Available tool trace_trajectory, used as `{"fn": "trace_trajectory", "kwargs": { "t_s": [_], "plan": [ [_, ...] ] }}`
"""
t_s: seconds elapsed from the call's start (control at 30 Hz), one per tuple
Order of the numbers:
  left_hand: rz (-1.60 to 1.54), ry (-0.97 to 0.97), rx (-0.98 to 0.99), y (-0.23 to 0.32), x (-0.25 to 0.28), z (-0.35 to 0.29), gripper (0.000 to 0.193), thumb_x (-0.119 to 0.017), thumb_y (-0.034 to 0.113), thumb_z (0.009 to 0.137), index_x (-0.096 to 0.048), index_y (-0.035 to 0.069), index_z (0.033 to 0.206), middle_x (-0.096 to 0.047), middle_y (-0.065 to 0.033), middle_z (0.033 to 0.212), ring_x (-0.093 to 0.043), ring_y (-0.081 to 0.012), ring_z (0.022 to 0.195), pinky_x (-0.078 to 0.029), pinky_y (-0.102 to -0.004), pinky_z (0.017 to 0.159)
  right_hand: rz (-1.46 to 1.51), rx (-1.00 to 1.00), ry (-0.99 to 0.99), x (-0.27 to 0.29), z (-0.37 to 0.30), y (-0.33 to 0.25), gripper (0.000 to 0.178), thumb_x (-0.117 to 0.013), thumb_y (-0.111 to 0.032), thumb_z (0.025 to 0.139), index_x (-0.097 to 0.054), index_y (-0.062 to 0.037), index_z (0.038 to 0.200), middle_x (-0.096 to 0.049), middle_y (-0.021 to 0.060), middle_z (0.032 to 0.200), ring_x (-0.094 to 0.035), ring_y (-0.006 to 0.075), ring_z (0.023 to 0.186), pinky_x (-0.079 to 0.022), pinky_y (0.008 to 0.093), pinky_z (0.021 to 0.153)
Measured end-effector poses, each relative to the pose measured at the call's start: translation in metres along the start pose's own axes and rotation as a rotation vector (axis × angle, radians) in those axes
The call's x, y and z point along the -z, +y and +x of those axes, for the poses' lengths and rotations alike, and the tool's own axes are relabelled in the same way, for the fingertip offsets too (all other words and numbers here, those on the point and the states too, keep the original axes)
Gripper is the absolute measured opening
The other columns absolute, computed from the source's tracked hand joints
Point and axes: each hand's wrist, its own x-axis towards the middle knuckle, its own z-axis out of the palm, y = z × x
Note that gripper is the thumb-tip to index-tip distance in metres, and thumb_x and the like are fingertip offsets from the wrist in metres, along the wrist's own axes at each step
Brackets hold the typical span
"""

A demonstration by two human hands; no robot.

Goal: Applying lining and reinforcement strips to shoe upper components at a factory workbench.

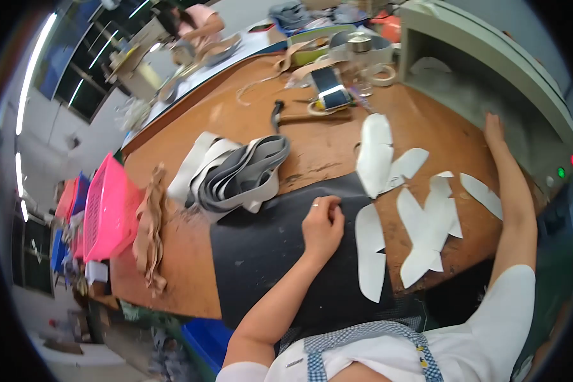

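Observation:
My left hand (323, 226) rests in a loose fist on a black mat (261, 274), with nothing seen in it. To its right lies a white notched cut piece (369, 254), and further right a cluster of white cut pieces (426, 223). A stack of white pieces (375, 153) sits beyond the mat's far right corner. My right arm stretches to the opening of a pale grey machine (490, 57), my right hand (494, 130) at its lower edge. Its fingers are too small and blurred to read. Another white piece (430, 64) lies inside that machine.
Rolled grey and white strips (242, 172) lie at the mat's far left. Beyond are a hammer (312, 118), a phone (330, 88), a glass jar (360, 63) and a tape roll (382, 75). A pink basket (108, 207) stands left. Another person (197, 25) works far off.

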Motion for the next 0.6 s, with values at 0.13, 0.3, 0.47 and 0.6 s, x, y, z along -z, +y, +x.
{"fn": "trace_trajectory", "kwargs": {
  "t_s": [0.13, 0.3, 0.47, 0.6],
  "plan": [
    [0.099, 0.089, 0.035, -0.024, 0.03, -0.012, 0.011, -0.06, 0.001, 0.084, -0.063, 0.001, 0.094, -0.062, -0.0095, 0.08, -0.062, -0.0169, 0.067, -0.05, -0.03, 0.063, 0.342, -0.198, 0.399, 0.102, 0.0, -0.092, 0.036, -0.048, -0.005, 0.084, -0.06, -0.0109, 0.118, -0.066, 0.0204, 0.104, -0.063, 0.0402, 0.098, -0.049, 0.0492, 0.086],
    [-0.129, -0.069, 0.207, -0.016, 0.018, -0.003, 0.012, -0.062, 0.004, 0.088, -0.065, 0.0, 0.099, -0.064, -0.0016, 0.084, -0.059, -0.0083, 0.072, -0.048, -0.0233, 0.064, 0.783, 0.059, 0.236, 0.189, -0.036, -0.051, 0.026, -0.054, -0.008, 0.085, -0.064, -0.0058, 0.11, -0.07, 0.0157, 0.092, -0.069, 0.0289, 0.081, -0.056, 0.0393, 0.071],
    [-0.367, -0.208, 0.181, 0.043, 0.04, 0.021, 0.018, -0.063, 0.006, 0.088, -0.063, 0.0, 0.104, -0.066, -0.0044, 0.092, -0.062, -0.0114, 0.082, -0.05, -0.025, 0.072, 1.257, 0.272, -0.492, 0.286, -0.111, -0.12, 0.022, -0.058, -0.01, 0.09, -0.063, 0.0014, 0.108, -0.069, 0.0046, 0.089, -0.066, 0.0096, 0.072, -0.056, 0.0231, 0.066],
    [-0.354, -0.259, -0.084, 0.089, 0.067, 0.023, 0.04, -0.068, 0.014, 0.086, -0.057, 0.001, 0.122, -0.062, -0.0139, 0.115, -0.059, -0.0228, 0.109, -0.047, -0.035, 0.093, 1.408, 0.486, -0.753, 0.307, -0.16, -0.194, 0.025, -0.06, -0.004, 0.088, -0.065, 0.0036, 0.111, -0.069, 0.0062, 0.089, -0.066, 0.0099, 0.068, -0.056, 0.0215, 0.061]
  ]
}}
